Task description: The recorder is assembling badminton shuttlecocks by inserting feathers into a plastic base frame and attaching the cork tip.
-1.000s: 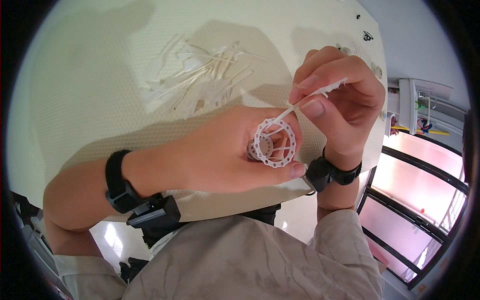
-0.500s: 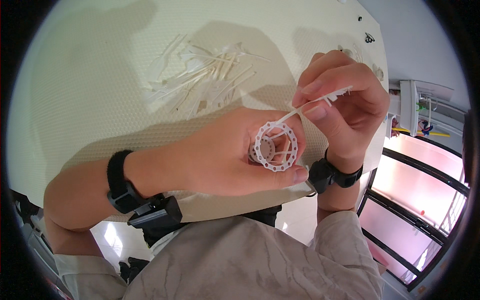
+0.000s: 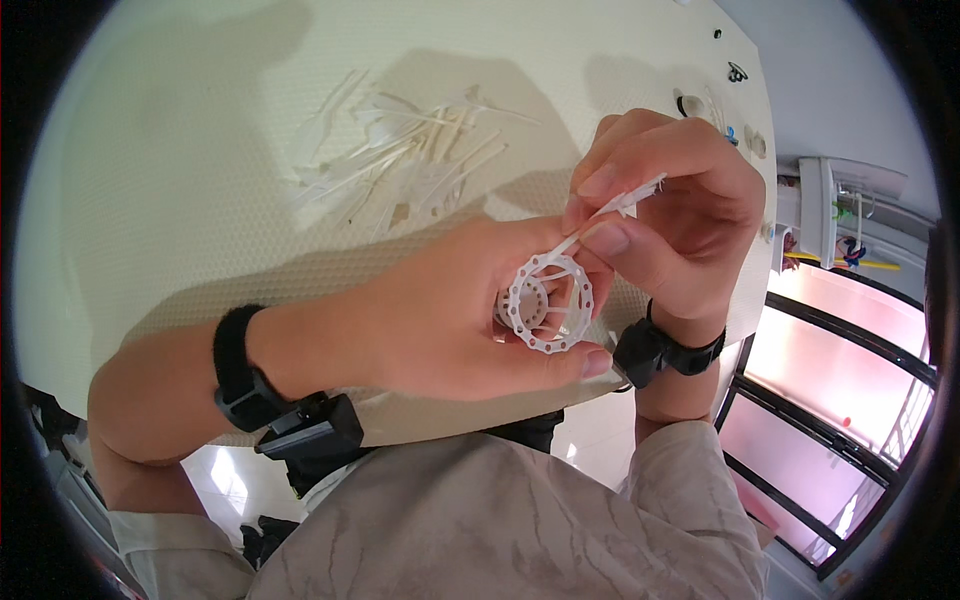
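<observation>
Left hand (image 3: pixel 450 315): fingers curled round white cage (image 3: pixel 515 303)
Right hand (image 3: pixel 690 225): thumb and finger pinching white strip (image 3: pixel 628 201) at far rim
Cage feel: likely light, stiff, thin-ribbed; grip its sides gently

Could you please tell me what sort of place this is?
Probably an indoor craft workspace: a textured table, a pile of pale strips on it, and a white frame in the left hand.

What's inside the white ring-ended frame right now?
Through the white frame, a smaller perforated disc shows at the far end. The left hand covers most of the frame's outside; anything behind the disc is hidden.
</observation>
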